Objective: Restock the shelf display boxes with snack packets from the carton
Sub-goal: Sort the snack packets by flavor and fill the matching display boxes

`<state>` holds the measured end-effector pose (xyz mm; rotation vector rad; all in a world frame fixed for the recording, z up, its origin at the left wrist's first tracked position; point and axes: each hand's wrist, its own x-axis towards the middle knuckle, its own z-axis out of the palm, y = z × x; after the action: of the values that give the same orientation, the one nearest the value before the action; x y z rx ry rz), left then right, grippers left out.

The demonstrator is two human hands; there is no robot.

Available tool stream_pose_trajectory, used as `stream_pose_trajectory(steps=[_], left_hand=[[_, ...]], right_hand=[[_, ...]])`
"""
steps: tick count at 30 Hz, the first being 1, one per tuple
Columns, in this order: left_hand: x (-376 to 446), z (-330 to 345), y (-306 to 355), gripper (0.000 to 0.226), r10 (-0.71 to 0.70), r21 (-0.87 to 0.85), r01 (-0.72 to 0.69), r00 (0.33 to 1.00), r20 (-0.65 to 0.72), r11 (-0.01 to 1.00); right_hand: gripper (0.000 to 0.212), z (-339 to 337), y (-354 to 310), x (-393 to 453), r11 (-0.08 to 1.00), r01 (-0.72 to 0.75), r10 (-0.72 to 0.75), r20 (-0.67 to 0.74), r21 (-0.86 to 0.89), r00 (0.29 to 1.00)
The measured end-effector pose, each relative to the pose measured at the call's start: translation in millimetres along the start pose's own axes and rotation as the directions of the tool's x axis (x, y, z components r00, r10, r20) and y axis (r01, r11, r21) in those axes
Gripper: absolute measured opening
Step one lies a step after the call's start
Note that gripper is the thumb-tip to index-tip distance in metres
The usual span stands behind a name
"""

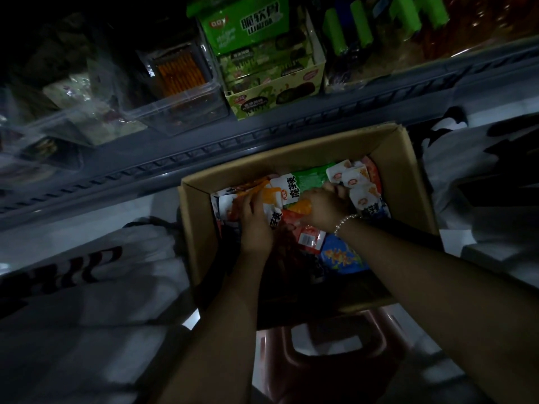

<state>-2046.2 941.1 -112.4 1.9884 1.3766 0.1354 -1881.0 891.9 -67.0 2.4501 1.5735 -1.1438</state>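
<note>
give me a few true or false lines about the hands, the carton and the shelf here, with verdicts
1. Both hands, left hand and right hand, are inside the brown cardboard carton. True.
2. The carton is empty. False: it holds many snack packets.
3. The right wrist wears a beaded bracelet. True.
4. The green display box lies inside the carton. False: it stands on the grey shelf above.

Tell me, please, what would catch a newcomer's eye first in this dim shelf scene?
The open cardboard carton at centre, full of bright snack packets, stands out first, with both hands inside: the left hand and the right hand, which wears a beaded bracelet, grip an orange-and-white packet. Above, on the grey shelf, a green display box glows beside a clear plastic bin.
</note>
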Motion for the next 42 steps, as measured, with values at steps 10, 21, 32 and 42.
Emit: stream_pose_trajectory(steps=[10,21,32,42], left_hand=[[-4.1,-21.0,10.3,0.063,-0.023,-0.146,0.039,0.994,0.107,0.988],[2.3,-21.6,-1.4,0.084,-0.218,-0.001,0.221,0.963,0.159,0.975],[7.9,-25.1,12.5,0.074,-0.142,-0.105,0.158,0.980,0.142,0.982],[12.4,-40.8,41.6,0.054,-0.160,-0.190,0.197,0.967,0.196,0.962]], right_hand=[[0.051,3.4,-10.4,7.1,0.995,-0.033,0.027,0.069,0.091,0.997],[0.037,10.3,-22.1,1.2,0.984,0.010,-0.007,-0.017,0.177,1.000],[0.011,-0.4,-3.6,-2.2,0.905,0.001,0.073,-0.157,0.425,0.985],[0.015,-9.5,1.6,-0.3,0.863,-0.068,0.158,-0.140,0.501,0.977]])
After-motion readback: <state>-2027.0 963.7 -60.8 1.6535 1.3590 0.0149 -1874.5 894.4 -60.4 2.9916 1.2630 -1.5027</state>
